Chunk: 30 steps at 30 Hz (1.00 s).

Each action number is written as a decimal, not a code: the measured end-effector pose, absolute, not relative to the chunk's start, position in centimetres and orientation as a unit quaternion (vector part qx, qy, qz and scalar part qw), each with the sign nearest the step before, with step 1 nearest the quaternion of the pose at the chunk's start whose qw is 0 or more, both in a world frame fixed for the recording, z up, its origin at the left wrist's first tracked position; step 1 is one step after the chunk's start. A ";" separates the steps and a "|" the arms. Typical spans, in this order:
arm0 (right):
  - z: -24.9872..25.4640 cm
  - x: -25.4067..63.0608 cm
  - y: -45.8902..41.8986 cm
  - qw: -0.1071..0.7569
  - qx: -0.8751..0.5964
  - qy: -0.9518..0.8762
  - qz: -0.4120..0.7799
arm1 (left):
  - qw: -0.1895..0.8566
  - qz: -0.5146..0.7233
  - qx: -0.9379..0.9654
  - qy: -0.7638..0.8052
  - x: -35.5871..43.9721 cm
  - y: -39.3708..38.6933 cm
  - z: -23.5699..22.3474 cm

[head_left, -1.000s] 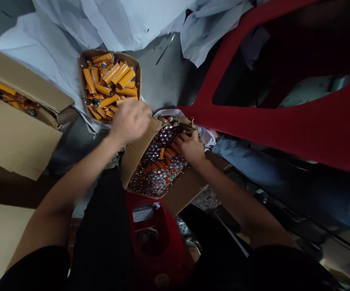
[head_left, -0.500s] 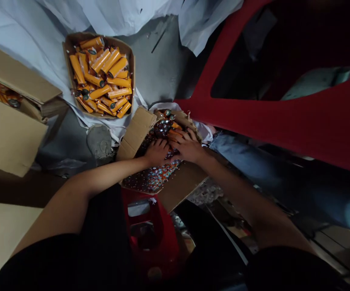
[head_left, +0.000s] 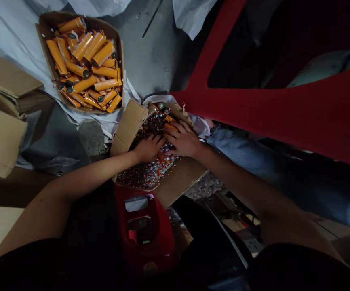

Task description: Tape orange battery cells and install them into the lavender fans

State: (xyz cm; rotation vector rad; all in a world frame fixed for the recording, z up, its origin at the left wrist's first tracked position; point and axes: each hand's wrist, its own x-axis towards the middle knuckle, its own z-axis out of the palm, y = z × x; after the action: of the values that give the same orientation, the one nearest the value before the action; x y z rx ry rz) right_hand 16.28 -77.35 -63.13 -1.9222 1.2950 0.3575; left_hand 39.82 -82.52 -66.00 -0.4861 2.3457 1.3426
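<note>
A cardboard box [head_left: 178, 178] in front of me holds a mass of small shiny beads or caps [head_left: 155, 167], dark, orange and silvery; their exact kind is too small to tell. My left hand [head_left: 149, 148] rests palm down on them, its fingers slightly bent and apart. Beside it, my right hand [head_left: 183, 139] lies with spread fingers over the contents. Some orange wrapped pieces [head_left: 170, 123] show just past the right fingertips. Under both palms the contents are hidden.
Up left stands a carton [head_left: 120, 60] full of orange wrapped cylinders [head_left: 102, 54]. Another cardboard box [head_left: 2, 137] is at far left. A red plastic stool [head_left: 163, 238] is below, and a large red frame [head_left: 254, 109] spans the right. A shoe [head_left: 91, 137] shows near the box.
The view has shifted, so the boxes appear farther left and slightly higher. My left hand has drawn slightly away from the right, and its fingers are more bent. Both hands stay on the contents.
</note>
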 end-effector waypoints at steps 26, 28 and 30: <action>-63.1 20.8 -75.0 0.375 -0.670 0.622 0.154 | 0.209 0.501 -0.222 0.810 39.6 -82.9 -67.3; -63.6 20.2 -75.3 0.396 -0.676 0.604 0.148 | 0.203 0.508 -0.215 0.809 39.5 -83.0 -67.7; -64.1 19.5 -75.5 0.406 -0.676 0.601 0.131 | 0.196 0.514 -0.210 0.808 39.5 -83.2 -67.9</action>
State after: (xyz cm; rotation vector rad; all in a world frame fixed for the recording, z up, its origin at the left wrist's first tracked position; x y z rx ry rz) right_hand 19.54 -75.50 -64.07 -1.7064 1.5152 0.3302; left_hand 39.51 -83.23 -67.93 -0.5893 2.2635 1.4388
